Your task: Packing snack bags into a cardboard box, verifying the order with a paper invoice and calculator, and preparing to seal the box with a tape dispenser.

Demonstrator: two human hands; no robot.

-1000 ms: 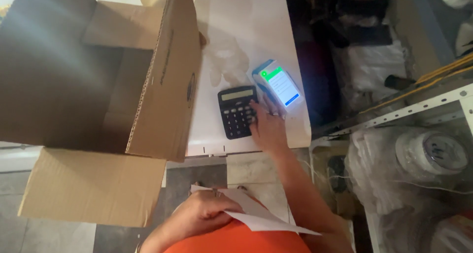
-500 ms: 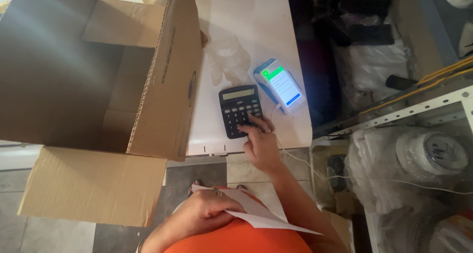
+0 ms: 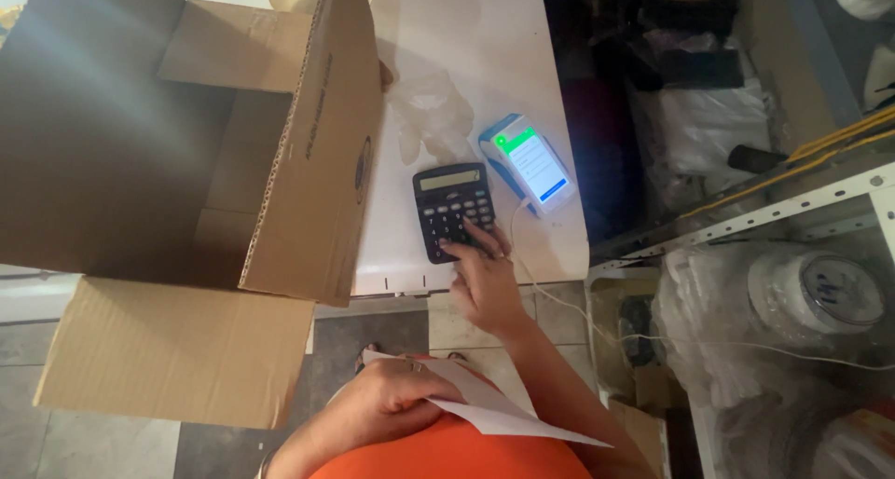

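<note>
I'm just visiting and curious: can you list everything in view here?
cardboard box: one, brown, open, left on the table
table: one, white, centre
calculator: one, black, table's near edge
handheld terminal: one, white and blue with a lit green screen, right of the calculator
clear plastic glove: one, see-through, behind the calculator
cable: one, white, trailing from the terminal
metal shelving: one, pale, right, with wrapped goods
paper sheet: one, white, in the left hand
left hand: holding the paper at the waist
right hand: fingers on the calculator keys
</note>
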